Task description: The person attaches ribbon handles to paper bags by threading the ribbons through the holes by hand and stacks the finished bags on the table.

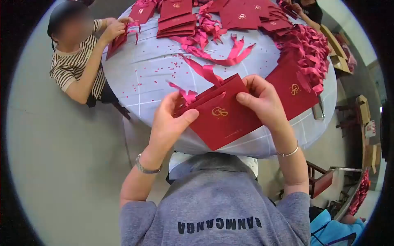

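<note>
Between my two hands I hold a red paper gift bag (225, 119) with a gold emblem, tilted, over the table's near edge. My left hand (174, 119) pinches its left side, thumb on the front face and fingers behind. The upper right corner is in the grip of my right hand (262, 100), thumb also in front. Pink ribbon (207, 71) sticks up from the bag's opening, with a second ribbon end near my left fingers. Just right of my right hand lies a stack of red gift bags (293, 88) with a heap of ribbons (305, 51) on it.
The round table (135, 98) has a pale checked cloth dotted with red confetti-like bits. More red bags (176, 24) and loose ribbons (238, 53) lie at the back. A co-worker (82, 57) at the left handles another bag. A wooden chair (322, 180) stands at the lower right.
</note>
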The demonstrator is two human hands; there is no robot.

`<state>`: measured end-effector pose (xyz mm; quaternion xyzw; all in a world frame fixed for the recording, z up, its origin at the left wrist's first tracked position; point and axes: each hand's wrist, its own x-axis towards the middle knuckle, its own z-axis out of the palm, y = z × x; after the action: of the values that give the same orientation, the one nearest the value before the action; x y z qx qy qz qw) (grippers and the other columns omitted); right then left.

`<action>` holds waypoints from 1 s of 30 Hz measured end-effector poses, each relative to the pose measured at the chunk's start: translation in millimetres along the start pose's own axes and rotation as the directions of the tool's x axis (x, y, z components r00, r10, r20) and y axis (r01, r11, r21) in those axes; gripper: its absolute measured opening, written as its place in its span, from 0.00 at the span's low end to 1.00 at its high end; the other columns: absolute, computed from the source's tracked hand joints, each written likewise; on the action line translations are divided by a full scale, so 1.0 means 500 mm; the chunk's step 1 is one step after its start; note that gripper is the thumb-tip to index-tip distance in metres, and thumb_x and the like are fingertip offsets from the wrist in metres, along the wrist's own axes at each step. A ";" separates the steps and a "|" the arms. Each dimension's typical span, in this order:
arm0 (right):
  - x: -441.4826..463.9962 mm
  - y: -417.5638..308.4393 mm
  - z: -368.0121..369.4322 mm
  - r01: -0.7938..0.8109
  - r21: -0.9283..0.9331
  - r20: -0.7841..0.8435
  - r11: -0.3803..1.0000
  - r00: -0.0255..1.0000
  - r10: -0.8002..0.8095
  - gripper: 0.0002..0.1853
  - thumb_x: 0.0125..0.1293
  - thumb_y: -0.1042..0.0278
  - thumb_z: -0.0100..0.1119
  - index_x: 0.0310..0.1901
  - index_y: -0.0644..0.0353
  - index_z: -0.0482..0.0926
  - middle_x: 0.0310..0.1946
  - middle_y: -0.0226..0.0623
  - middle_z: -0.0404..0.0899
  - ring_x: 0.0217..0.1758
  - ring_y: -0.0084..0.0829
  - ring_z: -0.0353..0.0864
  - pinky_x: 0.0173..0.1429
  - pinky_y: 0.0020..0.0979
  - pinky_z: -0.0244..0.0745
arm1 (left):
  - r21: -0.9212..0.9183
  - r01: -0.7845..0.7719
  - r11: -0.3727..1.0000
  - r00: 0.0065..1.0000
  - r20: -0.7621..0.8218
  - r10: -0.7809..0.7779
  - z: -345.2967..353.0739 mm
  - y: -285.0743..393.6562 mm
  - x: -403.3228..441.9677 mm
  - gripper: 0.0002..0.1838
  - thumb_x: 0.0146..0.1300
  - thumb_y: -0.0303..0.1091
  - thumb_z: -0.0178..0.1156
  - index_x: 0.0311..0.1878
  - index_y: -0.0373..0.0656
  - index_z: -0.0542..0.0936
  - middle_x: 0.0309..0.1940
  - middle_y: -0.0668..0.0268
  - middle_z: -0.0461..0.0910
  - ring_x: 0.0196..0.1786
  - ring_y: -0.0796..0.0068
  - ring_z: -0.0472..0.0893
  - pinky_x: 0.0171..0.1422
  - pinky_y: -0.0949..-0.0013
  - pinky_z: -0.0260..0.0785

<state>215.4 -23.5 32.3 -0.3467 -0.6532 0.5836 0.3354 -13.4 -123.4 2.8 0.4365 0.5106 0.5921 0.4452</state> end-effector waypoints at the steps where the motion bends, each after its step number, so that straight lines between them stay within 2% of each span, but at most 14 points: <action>1: -0.011 0.001 0.002 0.020 0.022 -0.005 1.000 1.000 -0.020 0.12 0.62 0.72 0.65 0.44 0.64 0.75 0.38 0.27 0.78 0.40 0.16 0.75 0.47 0.21 0.72 | -0.018 0.037 0.999 0.995 0.098 -0.035 0.007 0.015 0.006 0.27 0.57 0.31 0.70 0.57 0.31 0.71 0.48 0.61 0.78 0.52 0.77 0.77 0.57 0.70 0.71; 5: -0.049 0.007 -0.002 0.095 0.050 -0.087 0.994 0.992 -0.091 0.15 0.64 0.68 0.65 0.47 0.64 0.74 0.40 0.27 0.78 0.42 0.16 0.75 0.48 0.21 0.71 | 0.003 0.051 0.999 0.992 0.119 -0.051 0.053 0.041 0.013 0.24 0.57 0.29 0.69 0.55 0.33 0.73 0.47 0.63 0.80 0.50 0.76 0.78 0.59 0.70 0.70; 7: -0.055 -0.007 -0.014 0.131 0.057 -0.134 0.990 0.983 -0.122 0.16 0.64 0.65 0.65 0.47 0.65 0.75 0.41 0.27 0.78 0.43 0.16 0.75 0.49 0.21 0.71 | 0.054 -0.049 0.997 0.994 0.097 0.044 0.077 0.055 0.010 0.21 0.55 0.25 0.69 0.51 0.33 0.75 0.42 0.63 0.82 0.45 0.76 0.81 0.51 0.72 0.74; 9: -0.054 -0.039 -0.037 0.111 -0.167 -0.083 0.980 0.989 -0.126 0.15 0.64 0.61 0.64 0.43 0.66 0.78 0.36 0.26 0.78 0.39 0.15 0.74 0.45 0.21 0.71 | 0.124 -0.086 0.989 0.988 0.141 0.068 0.095 0.063 0.007 0.21 0.53 0.25 0.70 0.50 0.34 0.75 0.40 0.64 0.83 0.44 0.76 0.81 0.50 0.72 0.74; 10: -0.056 -0.057 -0.048 0.107 -0.165 -0.100 0.980 0.987 -0.125 0.15 0.64 0.61 0.64 0.43 0.66 0.78 0.36 0.26 0.78 0.39 0.15 0.74 0.45 0.21 0.71 | 0.188 -0.122 0.975 0.980 0.175 0.089 0.105 0.063 0.005 0.21 0.52 0.24 0.70 0.49 0.35 0.76 0.39 0.64 0.83 0.42 0.77 0.81 0.49 0.72 0.75; 12: -0.057 -0.082 -0.066 0.006 -0.285 0.082 0.958 0.997 0.018 0.14 0.63 0.60 0.63 0.37 0.66 0.80 0.32 0.25 0.79 0.35 0.14 0.73 0.38 0.21 0.69 | 0.213 -0.134 0.968 0.978 0.184 0.095 0.123 0.060 0.003 0.22 0.50 0.24 0.71 0.49 0.37 0.77 0.37 0.64 0.84 0.41 0.78 0.82 0.48 0.72 0.75; 13: -0.059 -0.079 -0.064 0.052 -0.264 0.066 0.963 0.997 -0.036 0.11 0.63 0.64 0.61 0.33 0.65 0.81 0.26 0.23 0.77 0.31 0.13 0.71 0.33 0.21 0.65 | 0.236 -0.168 0.957 0.970 0.210 0.119 0.129 0.059 0.003 0.21 0.50 0.24 0.71 0.48 0.36 0.77 0.37 0.63 0.84 0.41 0.77 0.82 0.48 0.72 0.75; 14: -0.059 -0.074 -0.066 0.046 -0.261 0.059 0.964 0.998 -0.032 0.11 0.63 0.64 0.61 0.33 0.65 0.81 0.26 0.23 0.77 0.31 0.13 0.71 0.33 0.21 0.65 | 0.259 -0.202 0.944 0.962 0.233 0.142 0.134 0.058 0.003 0.21 0.49 0.24 0.71 0.48 0.36 0.77 0.36 0.63 0.84 0.40 0.77 0.82 0.47 0.71 0.75; 16: -0.056 -0.061 -0.072 -0.040 -0.266 -0.044 0.963 0.999 0.029 0.10 0.65 0.65 0.60 0.33 0.65 0.80 0.24 0.21 0.74 0.30 0.13 0.69 0.33 0.20 0.65 | 0.264 -0.194 0.945 0.958 0.256 0.126 0.146 0.060 0.004 0.21 0.49 0.24 0.71 0.48 0.36 0.77 0.36 0.62 0.84 0.40 0.77 0.82 0.47 0.71 0.75; 17: -0.053 -0.032 -0.073 0.038 -0.239 -0.075 0.970 0.996 -0.057 0.10 0.66 0.66 0.59 0.31 0.64 0.79 0.21 0.19 0.71 0.28 0.12 0.67 0.31 0.19 0.63 | 0.271 -0.190 0.944 0.955 0.275 0.114 0.151 0.059 0.005 0.21 0.49 0.25 0.71 0.47 0.35 0.77 0.36 0.62 0.84 0.40 0.77 0.82 0.46 0.70 0.75; 18: -0.057 -0.027 -0.069 0.033 -0.235 -0.078 0.972 0.996 -0.052 0.10 0.66 0.66 0.59 0.31 0.64 0.79 0.21 0.19 0.71 0.28 0.12 0.67 0.31 0.19 0.63 | 0.273 -0.185 0.944 0.955 0.277 0.107 0.154 0.055 0.007 0.21 0.49 0.25 0.71 0.47 0.35 0.77 0.36 0.62 0.84 0.40 0.77 0.82 0.46 0.70 0.75; 20: -0.066 -0.016 -0.052 -0.006 -0.292 -0.275 0.956 0.958 -0.078 0.12 0.67 0.66 0.58 0.29 0.64 0.78 0.22 0.19 0.71 0.28 0.11 0.66 0.30 0.20 0.62 | 0.276 -0.183 0.943 0.954 0.280 0.103 0.159 0.042 0.012 0.21 0.50 0.25 0.71 0.47 0.36 0.77 0.36 0.62 0.84 0.40 0.76 0.83 0.46 0.71 0.76; 28: -0.057 0.023 -0.069 -0.103 -0.043 -0.363 0.994 0.928 0.080 0.10 0.66 0.66 0.58 0.29 0.62 0.77 0.24 0.21 0.74 0.28 0.12 0.69 0.31 0.19 0.63 | 0.330 -0.219 0.918 0.948 0.294 0.121 0.170 0.012 0.024 0.22 0.49 0.27 0.73 0.48 0.36 0.77 0.35 0.62 0.84 0.38 0.75 0.84 0.44 0.70 0.76; 30: -0.049 0.045 -0.073 -0.026 0.297 -0.458 0.955 0.873 0.166 0.07 0.65 0.68 0.57 0.32 0.61 0.79 0.26 0.24 0.78 0.29 0.14 0.74 0.33 0.20 0.68 | 0.362 -0.230 0.903 0.948 0.295 0.123 0.172 0.002 0.023 0.22 0.49 0.28 0.73 0.48 0.36 0.77 0.34 0.62 0.84 0.38 0.75 0.84 0.44 0.70 0.76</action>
<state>260.7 -23.0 12.4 -0.4610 -0.4423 0.5827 0.5023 67.3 -93.7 12.9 0.6365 0.5124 0.4524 0.3571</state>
